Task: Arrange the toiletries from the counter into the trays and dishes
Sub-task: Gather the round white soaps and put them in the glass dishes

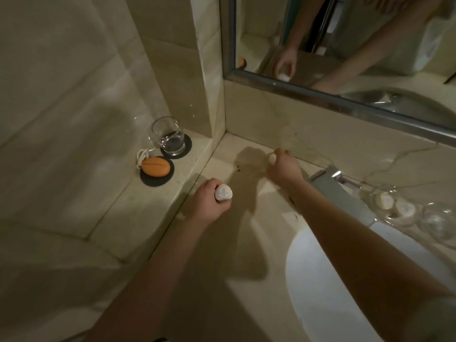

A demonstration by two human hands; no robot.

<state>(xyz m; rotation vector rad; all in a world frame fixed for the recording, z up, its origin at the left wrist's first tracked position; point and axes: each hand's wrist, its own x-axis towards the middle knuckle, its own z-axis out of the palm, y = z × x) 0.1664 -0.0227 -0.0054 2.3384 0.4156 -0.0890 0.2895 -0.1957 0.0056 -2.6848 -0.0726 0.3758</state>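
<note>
Left hand (pixel 208 201) curls around a small round white toiletry packet (pixel 223 193), printed face up, held just above the desk (pixel 246 243) near its left edge. Right hand (pixel 283 166) reaches farther back toward the wall, fingers pinched on a second small white item (pixel 272 158), mostly hidden by the fingers; it sits at or just above the desk surface, cannot tell which.

To the right of the right hand, past a metal faucet (pixel 330 176), stand clear glass dishes (pixel 385 201). The nearest dish holds one round white packet (pixel 384 200); the next holds another (pixel 404 209); a third, farther right, is too blurred to read its contents.

Left of the left hand, on a raised ledge (pixel 118 206): a glass tumbler (pixel 168 135) holding some clear liquid on a dark coaster, and an orange oval soap (pixel 156 166) with a white cord on a second dark coaster.

White basin (pixel 333 280) lies below the right forearm.
</note>
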